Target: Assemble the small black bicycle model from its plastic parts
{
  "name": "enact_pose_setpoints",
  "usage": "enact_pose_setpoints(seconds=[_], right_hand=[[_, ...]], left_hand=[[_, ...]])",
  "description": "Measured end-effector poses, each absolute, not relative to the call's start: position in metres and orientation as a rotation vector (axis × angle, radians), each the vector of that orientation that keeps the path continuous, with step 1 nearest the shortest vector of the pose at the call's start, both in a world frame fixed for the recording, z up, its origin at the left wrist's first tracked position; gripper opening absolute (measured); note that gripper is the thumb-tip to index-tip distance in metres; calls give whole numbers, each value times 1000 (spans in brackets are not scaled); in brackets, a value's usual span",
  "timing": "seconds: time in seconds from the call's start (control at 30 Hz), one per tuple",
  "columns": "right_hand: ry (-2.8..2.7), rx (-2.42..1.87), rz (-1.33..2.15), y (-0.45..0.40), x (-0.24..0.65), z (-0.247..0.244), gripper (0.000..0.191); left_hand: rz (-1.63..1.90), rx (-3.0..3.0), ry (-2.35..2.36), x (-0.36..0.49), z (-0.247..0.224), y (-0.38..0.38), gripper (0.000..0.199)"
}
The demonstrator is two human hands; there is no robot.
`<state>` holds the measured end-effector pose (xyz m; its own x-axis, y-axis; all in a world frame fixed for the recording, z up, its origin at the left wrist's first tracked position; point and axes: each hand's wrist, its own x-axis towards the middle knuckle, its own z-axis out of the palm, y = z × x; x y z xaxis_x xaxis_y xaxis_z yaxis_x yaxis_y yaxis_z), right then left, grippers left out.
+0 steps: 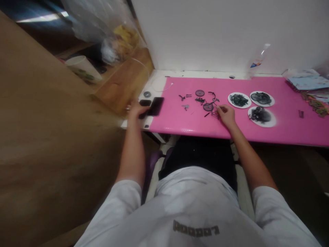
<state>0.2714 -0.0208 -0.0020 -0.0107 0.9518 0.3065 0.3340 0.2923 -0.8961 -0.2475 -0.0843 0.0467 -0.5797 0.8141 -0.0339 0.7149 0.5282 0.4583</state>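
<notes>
My left hand [137,109] is at the left end of the table, its thumb across a dark phone [144,104] and its fingers around the near-left edge. A second, larger dark phone [156,106] lies flat beside it. My right hand [226,114] has thumb and index finger pinched at the edge of a small dark model bicycle [214,103], which lies partly assembled. Its wheel [208,107] is flat on the pink mat. A loose wheel [199,93] and several small parts [185,107] lie to the left of it.
Three white plates of dark small parts stand right of my right hand, one being the nearest plate [260,116]. A plastic bottle [259,56] leans near the wall. Packets [308,82] sit at the far right of the pink mat [288,132]. A wooden board [125,82] rises at left.
</notes>
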Motion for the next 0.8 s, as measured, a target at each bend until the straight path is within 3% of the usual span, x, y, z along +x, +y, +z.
enact_pose_setpoints(seconds=[0.33,0.43,0.67,0.8], right_hand=[[-1531,-1269,575,-23,274,5,42],[-1543,-1278,531,-23,274,5,42],[-1572,-1224,360,-19,278,3,44],[-1564,-1221,338,-17,279,1,42]], left_hand=[[592,1141,2623,-219,52,-74,90],[752,1262,2644,-190,55,-69,81],[951,1852,2154,-85,52,-54,35],[882,2184,1727,-23,39,-40,22]])
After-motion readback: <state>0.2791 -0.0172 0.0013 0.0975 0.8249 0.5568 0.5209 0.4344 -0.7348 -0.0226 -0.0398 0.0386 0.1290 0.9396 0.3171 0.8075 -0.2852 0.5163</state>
